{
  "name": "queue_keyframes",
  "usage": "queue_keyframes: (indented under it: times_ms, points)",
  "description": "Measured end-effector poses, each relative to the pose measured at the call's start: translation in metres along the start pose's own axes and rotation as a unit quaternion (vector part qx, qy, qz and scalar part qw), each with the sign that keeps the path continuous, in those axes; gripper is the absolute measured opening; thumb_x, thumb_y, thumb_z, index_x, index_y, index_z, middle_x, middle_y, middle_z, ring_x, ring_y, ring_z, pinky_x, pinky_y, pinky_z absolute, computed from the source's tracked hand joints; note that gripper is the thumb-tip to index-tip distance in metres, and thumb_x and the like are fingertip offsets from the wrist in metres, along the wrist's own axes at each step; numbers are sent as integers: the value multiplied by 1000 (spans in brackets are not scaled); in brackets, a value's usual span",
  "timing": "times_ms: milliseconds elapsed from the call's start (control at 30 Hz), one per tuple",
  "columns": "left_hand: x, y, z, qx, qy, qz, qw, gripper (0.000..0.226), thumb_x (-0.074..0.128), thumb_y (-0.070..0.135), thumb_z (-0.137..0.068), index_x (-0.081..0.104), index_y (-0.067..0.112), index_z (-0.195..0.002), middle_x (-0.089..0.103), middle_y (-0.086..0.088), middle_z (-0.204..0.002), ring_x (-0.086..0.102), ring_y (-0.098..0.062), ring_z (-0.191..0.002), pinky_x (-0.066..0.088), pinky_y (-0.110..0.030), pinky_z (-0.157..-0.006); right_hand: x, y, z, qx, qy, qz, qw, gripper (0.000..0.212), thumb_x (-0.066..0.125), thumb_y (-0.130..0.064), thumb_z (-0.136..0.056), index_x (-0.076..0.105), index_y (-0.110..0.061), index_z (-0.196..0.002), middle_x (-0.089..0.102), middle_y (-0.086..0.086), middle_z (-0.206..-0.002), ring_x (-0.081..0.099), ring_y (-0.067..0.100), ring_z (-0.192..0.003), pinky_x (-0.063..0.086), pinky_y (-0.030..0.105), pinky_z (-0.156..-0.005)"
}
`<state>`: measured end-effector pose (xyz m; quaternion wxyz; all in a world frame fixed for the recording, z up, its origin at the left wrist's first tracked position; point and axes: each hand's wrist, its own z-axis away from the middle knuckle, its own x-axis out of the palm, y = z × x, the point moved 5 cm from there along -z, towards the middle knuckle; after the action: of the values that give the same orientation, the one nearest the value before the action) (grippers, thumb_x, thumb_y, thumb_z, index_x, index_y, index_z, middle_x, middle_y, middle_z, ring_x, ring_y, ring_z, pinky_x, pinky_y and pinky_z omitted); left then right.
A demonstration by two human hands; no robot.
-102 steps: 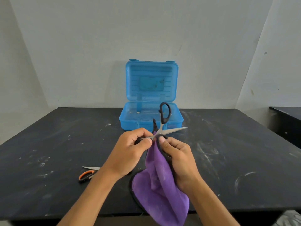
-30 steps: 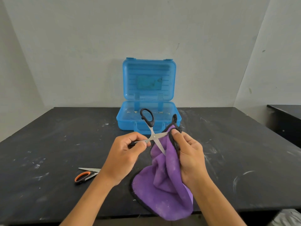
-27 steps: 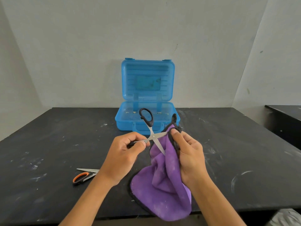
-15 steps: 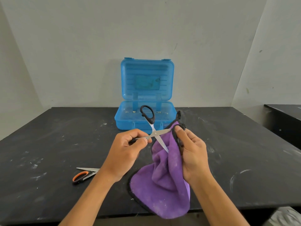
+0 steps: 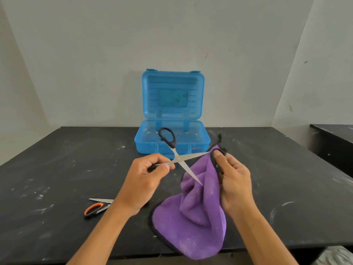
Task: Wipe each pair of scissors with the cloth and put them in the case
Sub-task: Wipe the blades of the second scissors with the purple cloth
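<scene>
A black table fills the lower view, scuffed with pale marks, and against the wall at its far edge the blue case stands open, lid upright, its tray showing only a few pale crumbs and no scissors. Near the front edge the purple cloth hangs bunched, its lower end draping over the table's lip. The right hand grips the cloth's upper part, fingers curled round the gathered fabric, thumb pinching its black-edged top over the tip of one blade. The left hand is closed round the lower handle of the black scissors, held above the table in front of the case; they are spread wide, one handle loop rising toward the case, one blade running right into the pinched cloth, the other pointing down against the purple folds. The orange scissors lie flat on the table left of the left forearm, untouched. The step in hand looks like wiping the first pair, with the stroke at the tip of one blade. Next the second blade likely needs the cloth folded round it and drawn from pivot to tip, fingers kept off the edge; then the blades should be closed before the pair goes into the tray, and the orange pair follows.
</scene>
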<state>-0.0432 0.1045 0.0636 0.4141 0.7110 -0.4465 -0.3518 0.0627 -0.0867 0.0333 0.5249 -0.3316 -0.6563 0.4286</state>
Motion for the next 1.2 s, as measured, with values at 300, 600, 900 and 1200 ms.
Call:
queue_keyframes:
  times_ms: [300, 600, 900, 1200]
  points:
    - [-16, 0, -11, -76, 20, 104, 991, 24, 52, 12, -100, 75, 9, -96, 30, 1, -56, 21, -11, -45, 19, -25, -41, -15, -7, -28, -110, -37, 395, 911, 16, 82, -18, -90, 78, -33, -92, 80, -18, -79, 72, -4, -73, 56, 23, -75]
    - [16, -8, 9, -274, -115, 349, 889, 29, 54, 19, -88, 76, -1, -89, 33, 0, -66, 25, -3, -40, 23, -17, -37, 25, -18, 2, -203, -202, 355, 890, 65, 76, -26, -97, 46, -50, -149, 52, -28, -149, 45, -7, -139, 36, 7, -108]
    - [9, -6, 8, -307, -131, 414, 847, 36, 53, 25, -90, 75, -3, -89, 41, 2, -62, 30, -3, -36, 23, -18, -33, 48, -24, 13, -161, -245, 312, 904, 22, 75, -5, -96, 72, -27, -94, 78, -12, -95, 72, 4, -94, 54, 19, -88]
    - [-27, -4, -6, -116, 23, -79, 990, 16, 62, 36, -97, 78, 35, -95, 72, -2, -84, 60, -15, -62, 52, -24, -59, 39, -21, 4, -128, -153, 300, 933, 19, 72, -5, -98, 78, -23, -92, 77, 6, -78, 64, 7, -60, 56, 17, -63]
